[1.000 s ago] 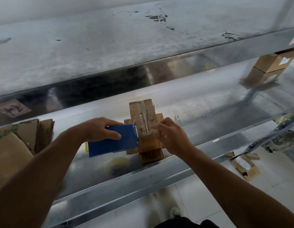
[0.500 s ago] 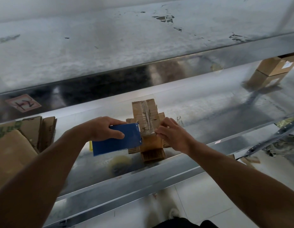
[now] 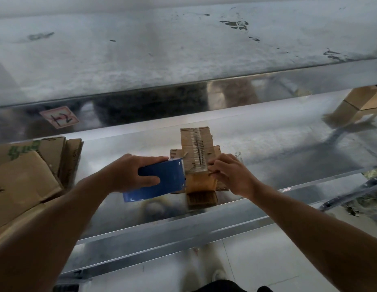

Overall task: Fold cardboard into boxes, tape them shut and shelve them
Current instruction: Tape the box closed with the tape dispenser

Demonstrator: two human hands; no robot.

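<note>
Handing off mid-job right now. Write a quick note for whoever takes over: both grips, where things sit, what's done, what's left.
Left grip holds the blue tape dispenser, its front edge against the small cardboard box.
Right grip pinches at the box's right edge.
The box sits on the metal shelf. Flat cardboard lies to the left, and other boxes are at the far right.
Done: box folded; tape appears laid over the top seam.
Left: probably cut the tape, press it flat, shelve the box.

The metal shelf (image 3: 267, 148) bears a small box (image 3: 196, 144), flattened cardboard (image 3: 25, 180) and a far box (image 3: 364, 100).
</note>
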